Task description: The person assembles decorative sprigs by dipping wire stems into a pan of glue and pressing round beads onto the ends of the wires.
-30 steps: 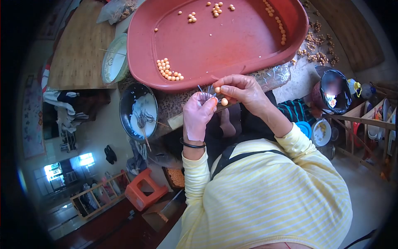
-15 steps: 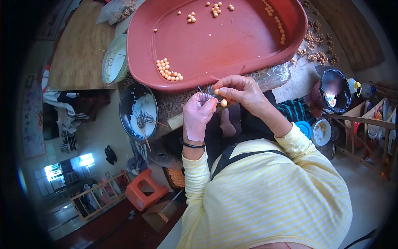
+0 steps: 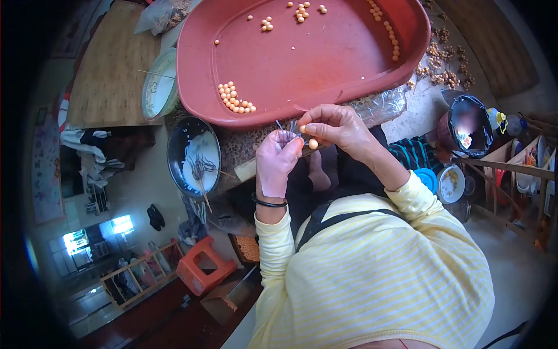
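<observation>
My left hand (image 3: 276, 163) is closed around a small bunch of thin dark wires (image 3: 286, 129) whose tips stick up above the fingers. My right hand (image 3: 337, 127) pinches a small orange bead (image 3: 303, 128) at those wire tips. A second orange bead (image 3: 313, 143) sits just below the right thumb. Both hands meet just in front of the near rim of a large red tray (image 3: 325, 70). Inside the tray lies a cluster of orange beads (image 3: 234, 99) at the left and more scattered along the far side.
A black bowl (image 3: 194, 156) with white liquid and dark wires stands left of my hands. A white bowl (image 3: 158, 84) sits beyond it. An orange stool (image 3: 201, 266) is on the floor below. Loose nuts (image 3: 444, 64) lie right of the tray, near a dark pot (image 3: 468, 127).
The right hand's fingers have shifted very slightly at the wire tips, still pinching the bead. The left hand has kept its grip and place.
</observation>
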### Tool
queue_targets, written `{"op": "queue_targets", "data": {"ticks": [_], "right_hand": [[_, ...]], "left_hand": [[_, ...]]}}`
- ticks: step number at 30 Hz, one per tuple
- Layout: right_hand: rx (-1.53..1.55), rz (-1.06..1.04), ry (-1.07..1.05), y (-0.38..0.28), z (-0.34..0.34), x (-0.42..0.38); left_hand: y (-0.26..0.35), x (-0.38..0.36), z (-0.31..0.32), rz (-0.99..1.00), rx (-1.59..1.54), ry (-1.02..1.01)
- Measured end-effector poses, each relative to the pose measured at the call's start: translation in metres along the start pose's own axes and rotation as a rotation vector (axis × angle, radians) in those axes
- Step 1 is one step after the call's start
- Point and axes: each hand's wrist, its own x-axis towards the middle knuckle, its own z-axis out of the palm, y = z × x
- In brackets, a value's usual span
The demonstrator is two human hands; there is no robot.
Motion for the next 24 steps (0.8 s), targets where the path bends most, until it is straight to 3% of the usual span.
{"op": "queue_targets", "data": {"ticks": [7,18,24], "right_hand": [[-0.035,-0.023,-0.004,0.003,-0.002,0.001],[-0.075,-0.056,0.007,0.014,-0.002,0.005],[-0.002,0.027,-0.027,0.007,-0.003,0.006]], "left_hand": [[-0.004,0.002,0.004,-0.011,-0.124,0.066],[-0.008,0.005,0.001,0.022,-0.087,0.073],[-0.007,0.006,0.0,0.022,-0.025,0.059]]}}
